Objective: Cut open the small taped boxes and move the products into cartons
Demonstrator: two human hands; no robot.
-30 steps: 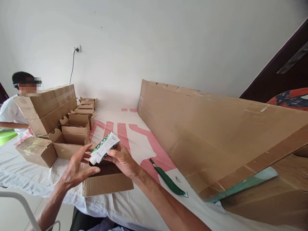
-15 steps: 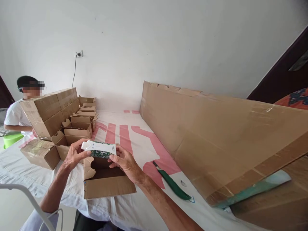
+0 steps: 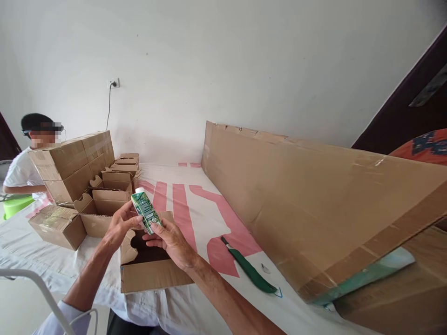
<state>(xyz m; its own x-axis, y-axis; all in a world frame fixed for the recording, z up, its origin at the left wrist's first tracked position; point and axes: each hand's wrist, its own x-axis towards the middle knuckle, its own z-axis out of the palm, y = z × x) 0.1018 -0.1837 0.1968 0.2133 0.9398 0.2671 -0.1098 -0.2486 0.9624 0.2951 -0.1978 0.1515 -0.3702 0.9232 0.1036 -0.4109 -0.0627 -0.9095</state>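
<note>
Since approx half a sec ago the tube has swung from lying flat across both hands to standing tilted, white cap up and away from the person, green printed side facing the camera.

Biggest item: long flat cardboard sheet leaning along the right side of the desk, which is covered w/ a white cloth bearing pink stripes. Under the sheet's near end, a teal strip shows. Far left, a stack of closed cartons w/ a row of small open boxes beside it, and one taped carton nearer the desk edge. Behind the stack sits another person in a white top.

Directly below the hands: an open cardboard box, flaps up, interior dark, at the near desk edge. Right of it, well apart, lies a green-handled cutter on the cloth.

Left hand grips the tube's upper part, fingers closed round it from the left. Right hand pinches the tube's lower end, thumb and fingers clamped on it. Tube is held in the air just above the open box's far rim, not touching the box. On the wall, a socket w/ a cable hanging down.
</note>
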